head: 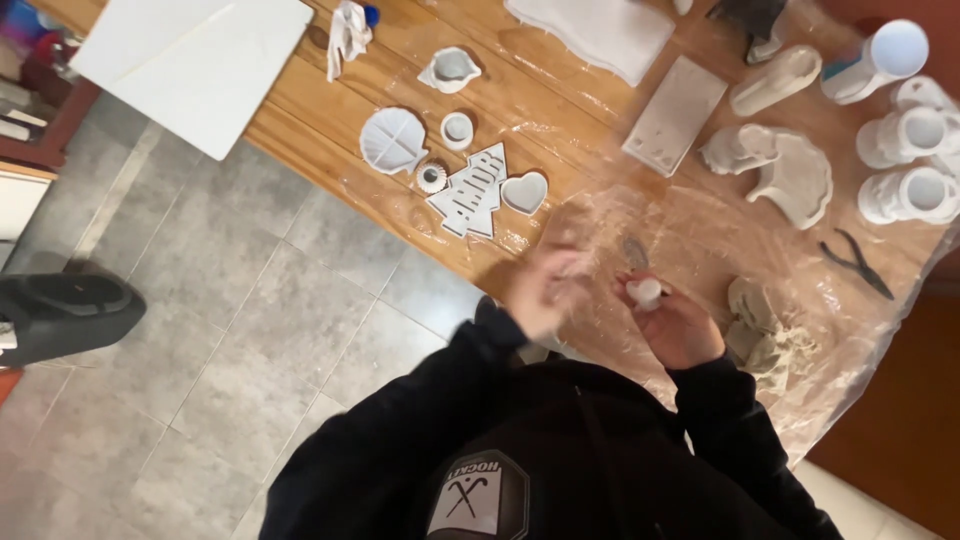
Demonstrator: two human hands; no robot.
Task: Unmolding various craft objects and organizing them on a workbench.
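Note:
My right hand [680, 328] is closed around a small white rounded piece [645, 292], held just above the table's near edge. My left hand [545, 285] hovers a little to its left; it is motion-blurred, and I see nothing in it. A small grey tool [635, 250] lies on the plastic sheet just beyond both hands. Farther left on the wooden table [300, 120] lie white cast pieces: a tree-shaped plaque [470, 192], a heart dish [525, 192], a shell dish [392, 140], a small ridged round piece [431, 177] and a little round cup [457, 130].
Clear plastic sheet [700, 215] covers the table's right part. On it lie a rectangular slab [674, 115], an irregular pale tray [795, 175], pliers [857, 262], clay lumps [762, 335] and white cylinders [908, 165]. A white board [195, 65] overhangs the far left corner. Grey tiled floor [220, 380] lies below.

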